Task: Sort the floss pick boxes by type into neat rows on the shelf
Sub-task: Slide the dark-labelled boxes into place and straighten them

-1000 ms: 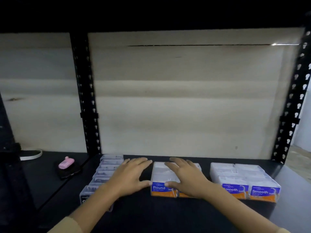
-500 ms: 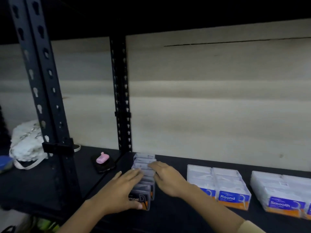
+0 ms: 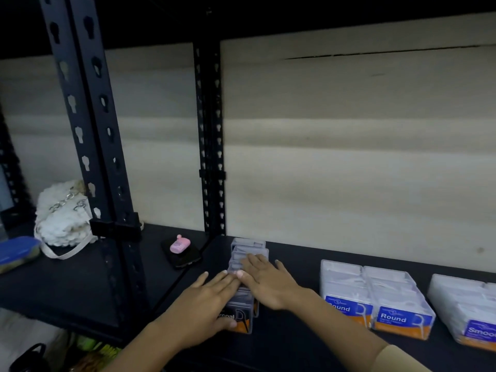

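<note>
**A:** What do the charcoal boxes [image 3: 239, 316] look like?

**B:** Smoky clear plastic. The front one has a black-and-orange label reading "…rcoal". They stand in a single row running front to back at the left end of the shelf [image 3: 295, 345], just before the rear post [image 3: 210, 143].

**A:** And the hands?

**B:** Both lie flat with straight fingers. The left hand [image 3: 204, 302] presses the row's left side, and the right hand [image 3: 268, 283] covers its top and right side. Their fingertips meet over the middle boxes and hide them.

**A:** What else is nearby?

**B:** The Round boxes [image 3: 393, 316] sit in two rows well to the right. The Smooth boxes [image 3: 467, 310] are beyond them, cut off by the edge. Left of the post, a pink case [image 3: 179, 244] rests on a dark phone [image 3: 188, 260]. A white bag [image 3: 63, 218] sits farther left.
</note>
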Demonstrator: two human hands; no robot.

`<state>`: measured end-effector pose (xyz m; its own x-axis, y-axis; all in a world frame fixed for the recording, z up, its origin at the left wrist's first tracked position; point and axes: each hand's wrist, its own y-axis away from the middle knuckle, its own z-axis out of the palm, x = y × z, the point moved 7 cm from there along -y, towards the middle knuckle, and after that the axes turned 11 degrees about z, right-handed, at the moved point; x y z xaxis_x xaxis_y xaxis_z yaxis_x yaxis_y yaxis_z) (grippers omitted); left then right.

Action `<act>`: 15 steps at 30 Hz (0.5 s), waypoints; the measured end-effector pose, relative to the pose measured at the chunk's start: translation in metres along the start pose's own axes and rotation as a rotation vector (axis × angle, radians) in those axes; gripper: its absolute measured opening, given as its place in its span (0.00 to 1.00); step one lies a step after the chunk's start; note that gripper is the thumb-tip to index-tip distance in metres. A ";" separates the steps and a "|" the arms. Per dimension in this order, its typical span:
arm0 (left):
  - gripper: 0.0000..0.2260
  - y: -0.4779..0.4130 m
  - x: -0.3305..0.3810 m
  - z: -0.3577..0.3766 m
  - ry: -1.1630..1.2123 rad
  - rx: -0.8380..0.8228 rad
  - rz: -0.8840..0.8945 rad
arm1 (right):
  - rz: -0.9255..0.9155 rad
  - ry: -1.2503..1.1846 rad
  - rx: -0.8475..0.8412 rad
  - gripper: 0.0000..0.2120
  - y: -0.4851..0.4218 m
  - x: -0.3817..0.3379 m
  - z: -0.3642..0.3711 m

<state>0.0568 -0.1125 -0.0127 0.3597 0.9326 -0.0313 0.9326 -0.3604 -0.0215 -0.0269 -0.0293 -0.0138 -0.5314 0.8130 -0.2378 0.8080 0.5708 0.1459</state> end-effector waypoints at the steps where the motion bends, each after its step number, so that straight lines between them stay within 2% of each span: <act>1: 0.36 0.004 -0.004 0.000 -0.005 -0.008 -0.015 | 0.001 0.005 0.002 0.37 0.000 0.000 0.001; 3: 0.35 0.011 -0.012 0.000 -0.023 -0.020 -0.049 | 0.006 -0.002 0.020 0.41 -0.002 0.002 0.001; 7: 0.35 0.022 -0.023 -0.003 -0.025 -0.035 -0.110 | -0.012 0.051 0.067 0.27 -0.007 0.001 0.000; 15: 0.36 0.021 -0.032 0.001 0.014 -0.072 -0.175 | -0.078 0.257 0.149 0.29 -0.010 0.001 0.000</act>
<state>0.0648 -0.1494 -0.0135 0.1915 0.9813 -0.0190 0.9806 -0.1905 0.0463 -0.0350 -0.0342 -0.0157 -0.6250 0.7805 0.0112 0.7804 0.6251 -0.0107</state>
